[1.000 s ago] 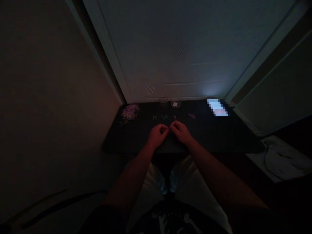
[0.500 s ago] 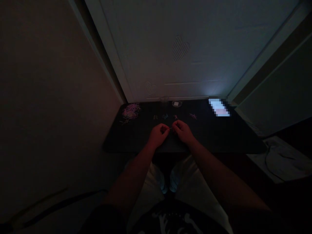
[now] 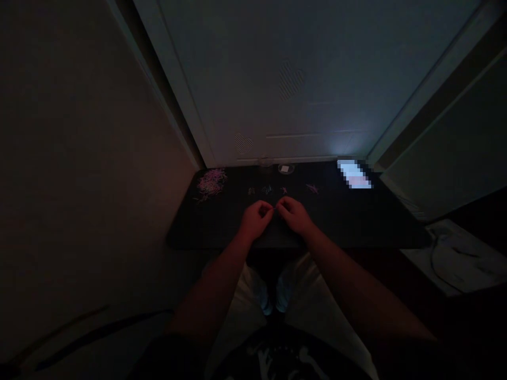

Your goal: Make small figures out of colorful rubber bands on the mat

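Note:
Over the middle of the dark table (image 3: 214,227), my left hand (image 3: 255,219) and my right hand (image 3: 293,215) are pinched closed with their fingertips almost meeting. A small thin stick-like piece (image 3: 274,208) bridges the narrow gap between them; the light is too dim to show its kind. Just beyond my fingers lie a small pink cluster (image 3: 284,190), a paler cluster (image 3: 267,189) and another little group of bits (image 3: 252,190). Farther right is a pinkish-purple cluster of thin pieces (image 3: 312,188).
A large heap of thin pink and purple pieces (image 3: 212,182) covers the table's back left. Along the back edge stand a clear container (image 3: 265,163) and a round dish with a white square (image 3: 285,169). A glowing, pixelated screen (image 3: 354,174) lies at back right. A white panel (image 3: 237,79) rises behind.
My right hand has shifted slightly left, so the gap between my fingertips is narrower and less of the thin piece shows. The whole view has drifted a little.

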Demonstrator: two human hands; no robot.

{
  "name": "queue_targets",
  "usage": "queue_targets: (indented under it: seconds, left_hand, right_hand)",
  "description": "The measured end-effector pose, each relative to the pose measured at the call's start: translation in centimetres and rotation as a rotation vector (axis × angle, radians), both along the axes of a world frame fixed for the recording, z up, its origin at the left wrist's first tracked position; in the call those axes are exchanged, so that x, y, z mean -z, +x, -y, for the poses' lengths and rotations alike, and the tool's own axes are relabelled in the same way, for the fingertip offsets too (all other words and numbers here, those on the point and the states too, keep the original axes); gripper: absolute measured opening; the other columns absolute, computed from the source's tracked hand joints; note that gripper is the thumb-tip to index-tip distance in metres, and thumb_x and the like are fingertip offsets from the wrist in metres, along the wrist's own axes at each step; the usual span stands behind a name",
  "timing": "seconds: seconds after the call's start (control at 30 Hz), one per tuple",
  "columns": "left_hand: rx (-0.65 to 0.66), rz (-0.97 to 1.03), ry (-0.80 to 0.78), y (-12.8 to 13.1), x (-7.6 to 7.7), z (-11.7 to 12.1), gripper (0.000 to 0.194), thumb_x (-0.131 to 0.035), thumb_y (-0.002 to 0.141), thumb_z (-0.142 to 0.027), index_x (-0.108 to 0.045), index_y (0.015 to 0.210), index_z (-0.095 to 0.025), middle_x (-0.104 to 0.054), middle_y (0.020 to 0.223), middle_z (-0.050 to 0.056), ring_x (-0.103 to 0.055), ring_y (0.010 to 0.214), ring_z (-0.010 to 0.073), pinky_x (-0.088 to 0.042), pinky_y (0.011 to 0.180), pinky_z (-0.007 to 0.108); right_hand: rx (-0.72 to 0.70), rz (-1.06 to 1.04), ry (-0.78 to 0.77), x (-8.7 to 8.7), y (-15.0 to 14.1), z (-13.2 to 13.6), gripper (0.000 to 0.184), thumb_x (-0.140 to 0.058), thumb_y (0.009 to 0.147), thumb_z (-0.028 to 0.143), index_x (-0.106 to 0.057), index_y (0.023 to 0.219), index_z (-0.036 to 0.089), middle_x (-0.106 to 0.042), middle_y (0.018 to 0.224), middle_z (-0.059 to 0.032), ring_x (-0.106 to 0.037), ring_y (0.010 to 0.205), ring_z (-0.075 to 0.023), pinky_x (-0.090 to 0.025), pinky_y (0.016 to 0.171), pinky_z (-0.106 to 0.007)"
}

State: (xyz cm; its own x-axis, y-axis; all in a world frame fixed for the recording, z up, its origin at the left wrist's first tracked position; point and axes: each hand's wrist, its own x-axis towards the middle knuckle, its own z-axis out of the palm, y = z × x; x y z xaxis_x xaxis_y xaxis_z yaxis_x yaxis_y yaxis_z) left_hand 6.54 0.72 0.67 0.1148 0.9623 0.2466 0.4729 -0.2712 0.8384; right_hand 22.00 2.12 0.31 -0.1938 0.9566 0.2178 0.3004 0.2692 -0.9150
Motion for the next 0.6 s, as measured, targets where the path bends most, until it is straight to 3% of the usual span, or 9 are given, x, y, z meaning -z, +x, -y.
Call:
queue_targets:
  seconds: [0.6]
  left_hand:
    - [0.001, -0.006, -0.026, 0.0, -0.16, 0.13, 0.012, -0.059, 0.075, -0.026, -0.059, 0.082, -0.017, -0.064, 0.079, 0.001, -0.058, 0.07, 0.0111, -0.046, 0.063, 0.024]
  right_hand:
    - [0.033, 0.034, -0.011, 0.41, 0.16, -0.26, 0.017, -0.046, 0.08, 0.035, -0.049, 0.072, 0.02, -0.049, 0.059, 0.0027, -0.045, 0.055, -0.0115, -0.035, 0.054, -0.025]
